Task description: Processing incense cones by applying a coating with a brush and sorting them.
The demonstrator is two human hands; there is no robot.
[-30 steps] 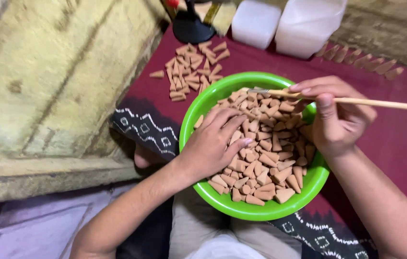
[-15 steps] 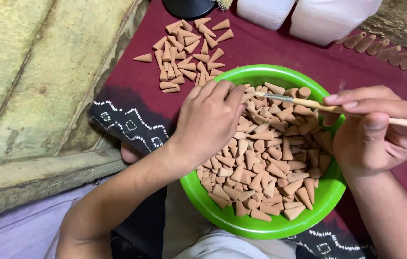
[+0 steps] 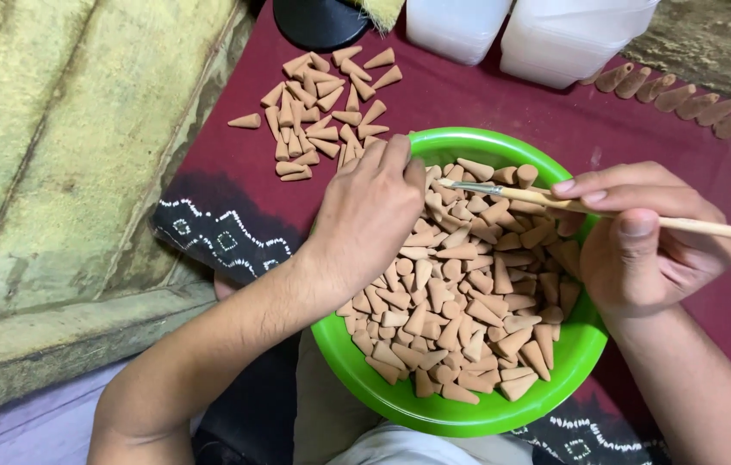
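Maroon cloth (image 3: 503,103) with a patterned dark border covers the table. Head view: green bowl (image 3: 469,413) of tan clay cones (image 3: 460,293) sits near centre. Left hand (image 3: 370,220) rests palm-down in the bowl's far-left part, fingers curled onto cones. Right hand (image 3: 650,245) pinches a thin paintbrush (image 3: 555,200), tip over the cones. Loose cones (image 3: 322,112) lie far left; white containers (image 3: 538,30) stand far.
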